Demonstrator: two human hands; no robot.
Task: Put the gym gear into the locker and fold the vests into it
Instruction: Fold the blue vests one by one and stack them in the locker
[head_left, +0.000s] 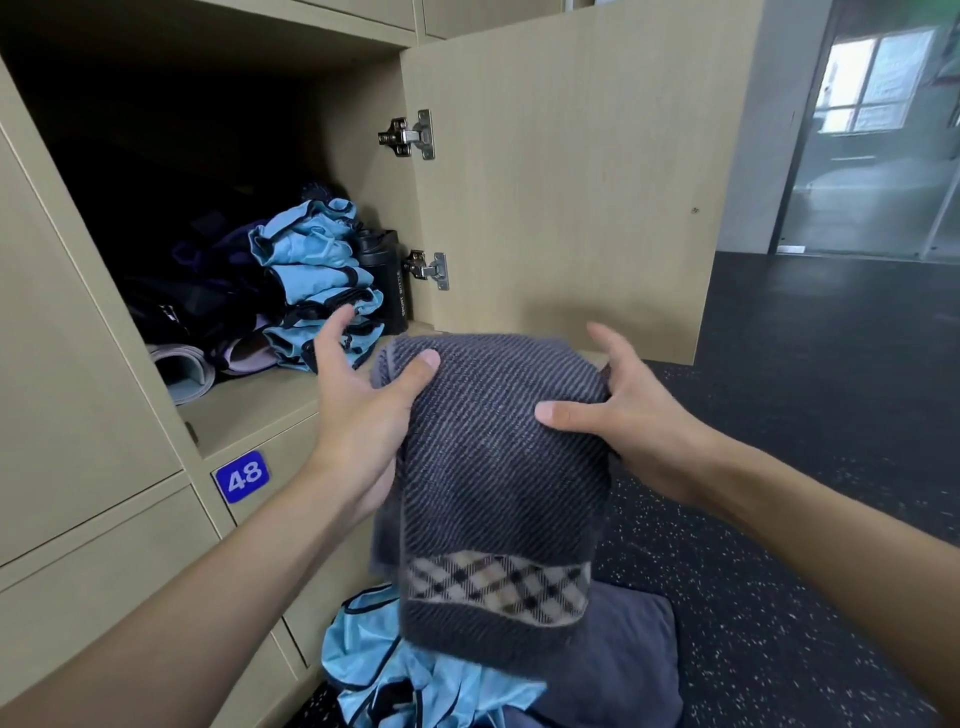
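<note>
A dark grey striped towel (498, 467) with a checked band hangs folded between my hands in front of the open locker (249, 410). My left hand (358, 410) holds its left side, thumb on top. My right hand (623, 415) grips its right side, thumb pressed on the cloth. Inside the locker a stack of folded light-blue vests (317, 280) stands beside a black sport bottle (387, 280). Dark bags (197, 291) and a rolled grey mat (182, 371) lie to the left. Unfolded blue vests (415, 680) lie on the floor below the towel.
The locker door (571, 171) stands open to the right of the compartment, with two metal hinges. A blue label 48 (241, 476) marks the closed locker below. A dark cushion (623, 660) lies on the speckled black floor (779, 571). Glass doors are at the far right.
</note>
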